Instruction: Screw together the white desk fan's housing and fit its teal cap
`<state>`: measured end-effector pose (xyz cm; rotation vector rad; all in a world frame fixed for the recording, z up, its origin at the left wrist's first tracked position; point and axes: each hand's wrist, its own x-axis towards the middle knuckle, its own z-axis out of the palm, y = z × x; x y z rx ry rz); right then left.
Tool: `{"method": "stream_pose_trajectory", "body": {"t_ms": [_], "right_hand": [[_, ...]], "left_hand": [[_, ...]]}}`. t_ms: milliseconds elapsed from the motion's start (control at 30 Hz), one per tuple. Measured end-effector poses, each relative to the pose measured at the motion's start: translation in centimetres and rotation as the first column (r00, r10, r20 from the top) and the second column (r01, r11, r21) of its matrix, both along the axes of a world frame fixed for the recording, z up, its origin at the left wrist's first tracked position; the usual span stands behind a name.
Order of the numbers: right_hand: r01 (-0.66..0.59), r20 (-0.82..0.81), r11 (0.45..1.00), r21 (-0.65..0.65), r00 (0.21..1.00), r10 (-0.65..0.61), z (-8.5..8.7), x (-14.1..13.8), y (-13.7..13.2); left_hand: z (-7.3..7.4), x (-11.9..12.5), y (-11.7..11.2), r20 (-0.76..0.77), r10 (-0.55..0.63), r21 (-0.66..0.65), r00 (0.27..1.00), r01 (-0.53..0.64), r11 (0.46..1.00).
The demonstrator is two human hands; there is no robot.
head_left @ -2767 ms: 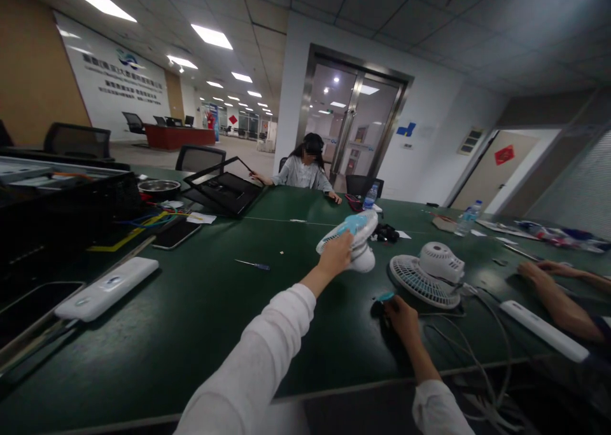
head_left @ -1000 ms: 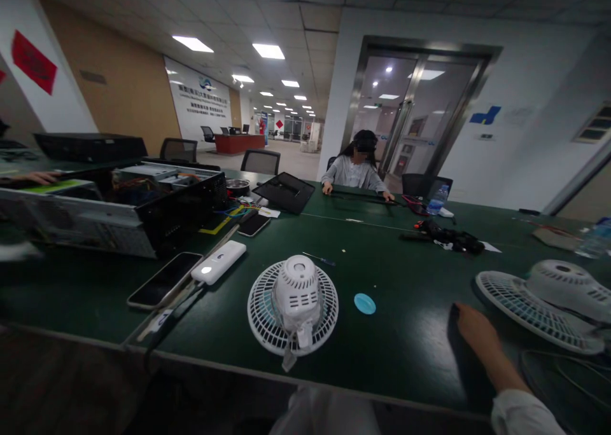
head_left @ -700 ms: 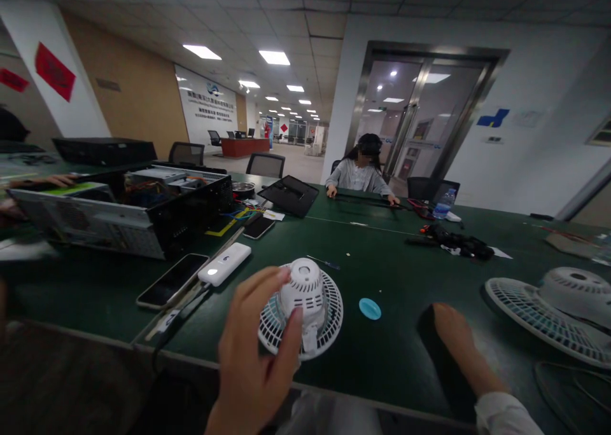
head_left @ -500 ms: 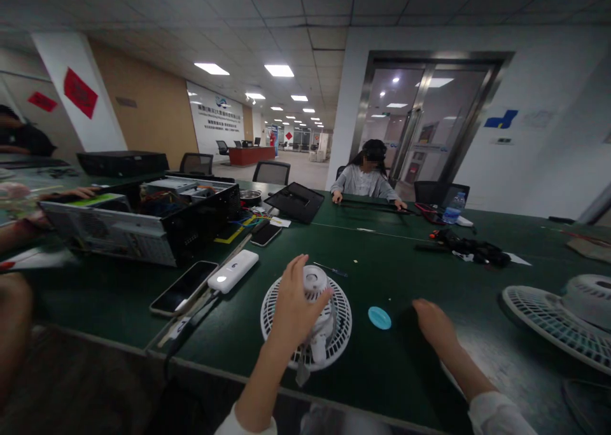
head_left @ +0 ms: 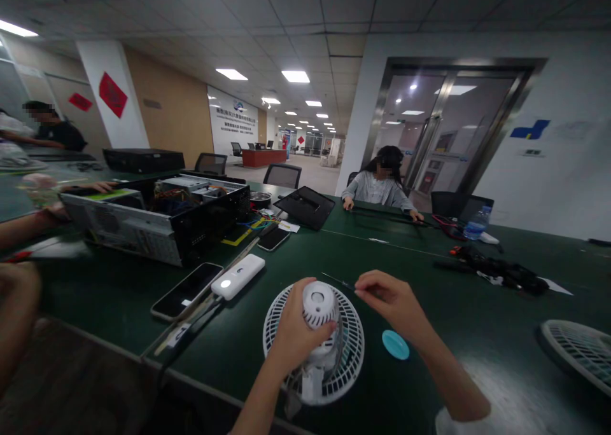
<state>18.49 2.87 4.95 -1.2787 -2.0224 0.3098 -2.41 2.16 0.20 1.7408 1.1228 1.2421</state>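
Note:
A small white desk fan lies on the green table with its round grille (head_left: 346,374) facing down, and its ribbed motor housing (head_left: 317,304) points up. My left hand (head_left: 300,324) wraps the housing from the left. My right hand (head_left: 389,301) is pinched around a thin screwdriver (head_left: 338,281), whose metal shaft points left over the fan and whose handle is hidden in my fingers. A flat light-blue plastic disc (head_left: 396,345) lies just below my right hand, not touching it.
Near the fan lie a white power bank (head_left: 237,276) and a phone (head_left: 186,290). An open computer case (head_left: 167,225) stands left, with a co-worker's hand (head_left: 90,187) behind it. Another fan (head_left: 577,359) sits at right, beside black cables (head_left: 501,273). A seated person (head_left: 379,190) works across the table.
My right hand has moved up and left from the table and taken the screwdriver. My left hand stays on the fan housing, and the view has shifted slightly.

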Motion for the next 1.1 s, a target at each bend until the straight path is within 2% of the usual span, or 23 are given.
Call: {"method": "stream_pose_trajectory", "body": {"t_ms": [67, 133, 233, 333, 533, 800, 1100], "right_hand": [[-0.166, -0.002, 0.986, 0.015, 0.986, 0.166, 1.3, -2.6, -0.1], [-0.327, 0.005, 0.943, 0.063, 0.945, 0.327, 2.1, -4.3, 0.0], [-0.446, 0.058, 0.890, 0.091, 0.895, 0.442, 2.5, -5.6, 0.4], [-0.467, 0.119, 0.884, 0.033, 0.880, 0.461, 2.3, -6.0, 0.5], [-0.426, 0.171, 0.904, -0.042, 0.888, 0.426, 2.4, -6.0, 0.2], [-0.477, 0.194, 0.877, -0.061, 0.856, 0.479, 3.0, -6.2, 0.7], [-0.486, 0.253, 0.859, -0.162, 0.821, 0.512, 3.7, -6.2, 0.3]], "left_hand": [[0.0, 0.0, 0.1, 0.020, -0.004, -0.002, 1.000, 0.004, 1.000], [-0.1, 0.1, 0.1, 0.039, -0.017, 0.004, 0.999, 0.017, 1.000], [-0.3, 0.1, 0.2, 0.058, -0.042, 0.006, 0.997, 0.042, 0.999], [-0.7, 0.1, 0.3, 0.062, -0.042, -0.001, 0.997, 0.043, 0.999], [-0.9, 0.2, 0.2, 0.097, -0.034, -0.018, 0.995, 0.036, 0.999], [-0.7, 0.2, 0.0, 0.080, -0.023, -0.041, 0.997, 0.027, 0.999], [-0.7, 0.4, 0.0, 0.088, -0.032, -0.011, 0.996, 0.033, 0.999]]}}
